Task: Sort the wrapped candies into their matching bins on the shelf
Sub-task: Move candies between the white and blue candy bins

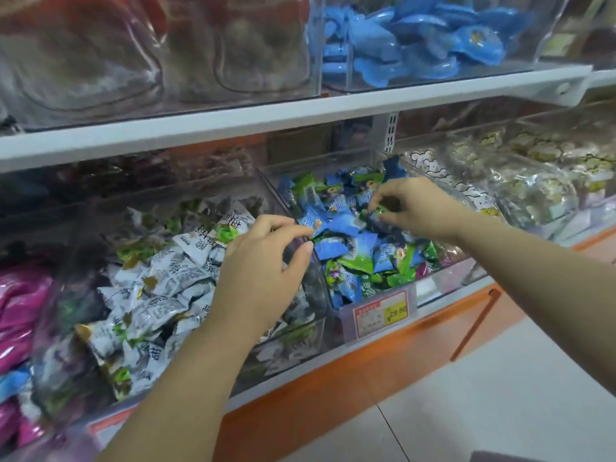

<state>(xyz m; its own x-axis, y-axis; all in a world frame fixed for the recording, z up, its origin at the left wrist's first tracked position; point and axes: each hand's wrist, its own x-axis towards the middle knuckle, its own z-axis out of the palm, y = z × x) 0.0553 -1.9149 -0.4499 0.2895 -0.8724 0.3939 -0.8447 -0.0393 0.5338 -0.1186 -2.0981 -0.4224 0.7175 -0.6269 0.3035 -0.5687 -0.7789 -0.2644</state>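
Two clear bins stand side by side on the lower shelf. The left bin [310, 331] is full of white wrapped candies [160, 288] with dark print. The right bin [446, 261] holds blue and green wrapped candies [350, 245]. My left hand [263, 271] hovers over the wall between the two bins, fingers curled round a small dark thing that I cannot identify. My right hand [413, 205] reaches into the right bin and pinches a small green wrapped candy [378, 211] between thumb and fingers.
A price tag [380, 313] hangs on the shelf's front edge under the right bin. Pink packets [16, 311] lie at the far left, pale packets [533, 181] at the right. An upper shelf [300, 111] carries clear bins, one with blue packs [416, 38]. An orange base and tiled floor [500, 395] lie below.
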